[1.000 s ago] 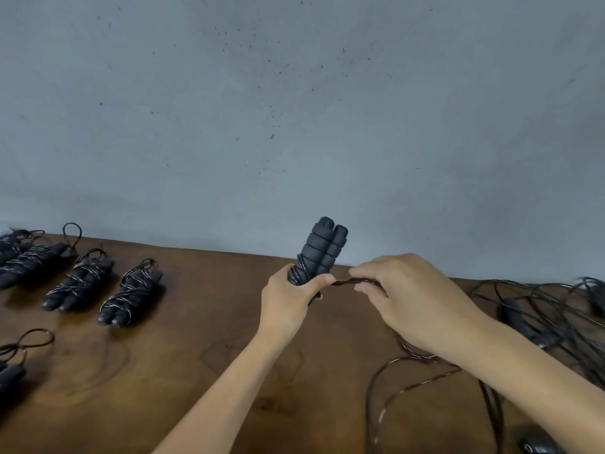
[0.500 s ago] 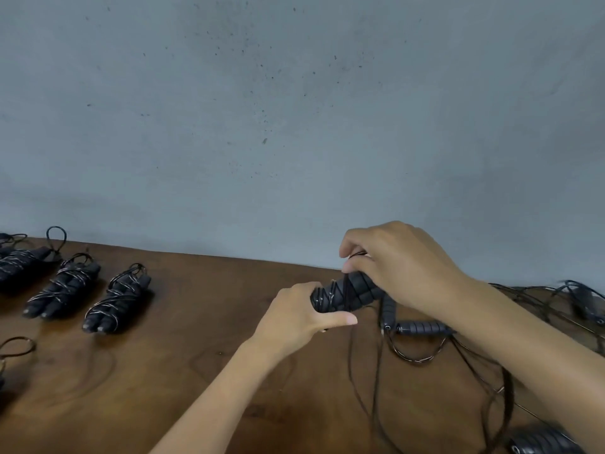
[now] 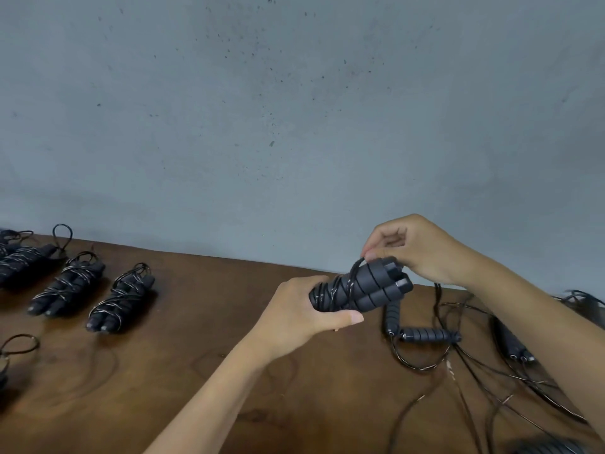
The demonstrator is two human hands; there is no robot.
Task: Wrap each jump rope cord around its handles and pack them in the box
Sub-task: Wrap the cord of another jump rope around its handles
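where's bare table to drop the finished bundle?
Bare wood lies between the row of wrapped ropes on the left and the left hand; also near the front edge under the left forearm. Crowded on the right: loose cords and handles below the right hand.

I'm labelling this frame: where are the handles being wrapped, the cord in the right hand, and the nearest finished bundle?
handles (image 3: 370, 286), head view, foam grip.
cord (image 3: 355, 267), head view, loop by fingertips.
finished bundle (image 3: 119, 298), head view, wrapped middle.

Bare workroom, grey wall (image 3: 294, 109), wooden table (image 3: 196, 371)
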